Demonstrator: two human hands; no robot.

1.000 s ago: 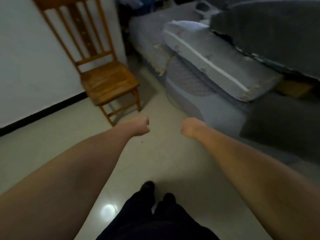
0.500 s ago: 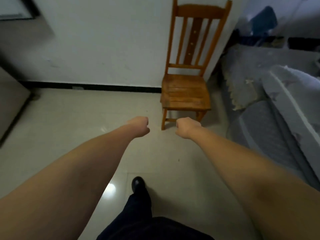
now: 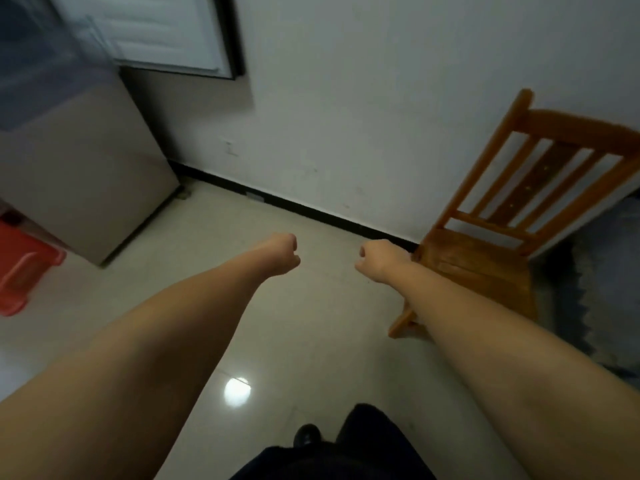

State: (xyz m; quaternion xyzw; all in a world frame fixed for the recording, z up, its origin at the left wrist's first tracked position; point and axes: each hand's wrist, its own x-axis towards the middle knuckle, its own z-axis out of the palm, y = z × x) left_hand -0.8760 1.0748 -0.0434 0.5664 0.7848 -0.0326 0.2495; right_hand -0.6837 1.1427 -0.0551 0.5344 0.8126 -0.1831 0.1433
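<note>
Both my arms stretch out in front of me above the pale tiled floor [image 3: 311, 327]. My left hand [image 3: 281, 253] is curled into a fist and holds nothing. My right hand [image 3: 378, 258] is also a fist with nothing in it, a short gap away from the left. A wooden chair [image 3: 491, 251] stands against the white wall just right of my right hand, and my right forearm crosses in front of its seat. My dark trouser leg and a black shoe [image 3: 306, 434] show at the bottom.
A beige cabinet [image 3: 79, 181] stands at the left by the wall, with a red plastic stool [image 3: 20, 268] beside it. A grey bed or sofa edge [image 3: 602, 306] lies at the far right. A black skirting strip [image 3: 311, 213] runs along the wall.
My view has swung left: the bed and chair have slid to the right, and the cabinet and red stool have come into sight. Both fists keep the same pose.
</note>
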